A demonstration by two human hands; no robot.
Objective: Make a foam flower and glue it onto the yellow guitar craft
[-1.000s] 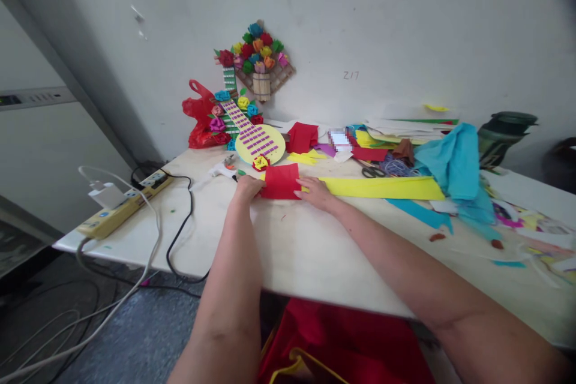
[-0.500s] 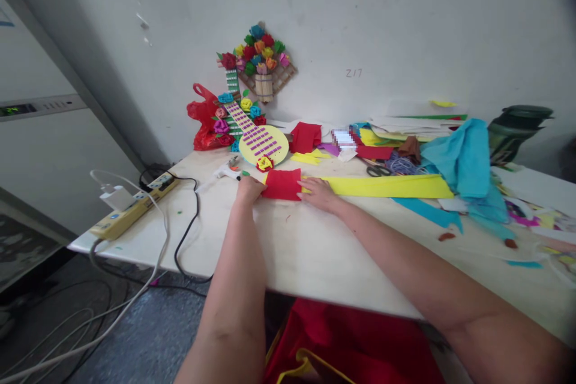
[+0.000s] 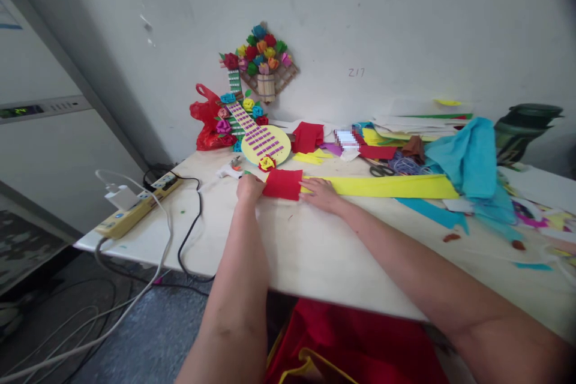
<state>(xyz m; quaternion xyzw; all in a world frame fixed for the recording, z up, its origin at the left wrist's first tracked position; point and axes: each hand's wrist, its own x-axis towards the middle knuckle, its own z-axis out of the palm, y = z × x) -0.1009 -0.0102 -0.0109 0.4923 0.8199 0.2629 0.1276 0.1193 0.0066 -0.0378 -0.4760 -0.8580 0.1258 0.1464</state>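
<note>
The red piece [image 3: 282, 185] lies flat at the center of the frame, over the left end of a long yellow strip [image 3: 396, 186] that runs to the right, parallel to the back of the table [image 3: 324, 258]. The left hand [image 3: 250, 188] is at the red piece's left edge, its fingers bent and close together; whether they pinch the edge or only press on it, I cannot tell. The right hand [image 3: 320, 194] lies palm down across the yellow strip, fingers slightly spread, their tips at the right edge of the red piece.

Between the forearms, pale tabletop shows from the red piece down to the table's front edge, which crosses the lower part of the frame. More tabletop shows left of the left hand, as far as the black cord [image 3: 199, 210] and the power strip [image 3: 135, 211] along the left edge.

Room is tighter behind the hands: the glue gun [image 3: 229, 171] is near the left hand, and the flower-trimmed guitar shape [image 3: 266, 143] stands just behind the red piece. The scissors [image 3: 382, 171] sit just above the yellow strip, whose right end reaches near the crumpled blue paper [image 3: 468, 159]. A blue strip [image 3: 434, 212] lies along its lower edge.
</note>
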